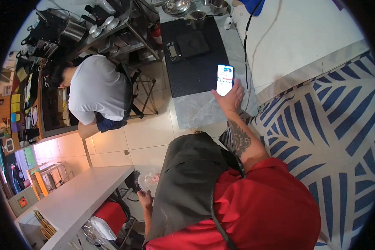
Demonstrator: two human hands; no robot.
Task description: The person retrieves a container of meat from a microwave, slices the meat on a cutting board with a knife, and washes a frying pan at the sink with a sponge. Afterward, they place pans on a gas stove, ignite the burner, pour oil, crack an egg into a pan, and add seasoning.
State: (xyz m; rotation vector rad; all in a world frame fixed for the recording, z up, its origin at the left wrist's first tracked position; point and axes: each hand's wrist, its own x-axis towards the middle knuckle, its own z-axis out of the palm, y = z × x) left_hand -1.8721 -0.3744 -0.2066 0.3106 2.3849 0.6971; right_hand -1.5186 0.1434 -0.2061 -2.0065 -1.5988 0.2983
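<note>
My right hand grips the lower end of a phone with a lit screen, thumb on one side and fingers on the other, above the grey marbled counter. Low at my left side, my left hand is closed at the edge of a clear plastic container with something pinkish inside; my apron partly hides it. On the black perforated mat left of the phone lies a dark kitchen scale.
Metal bowls and a pot stand at the counter's far end. A seated person in a white shirt bends over at the left. A white table is at the lower left, patterned fabric at the right.
</note>
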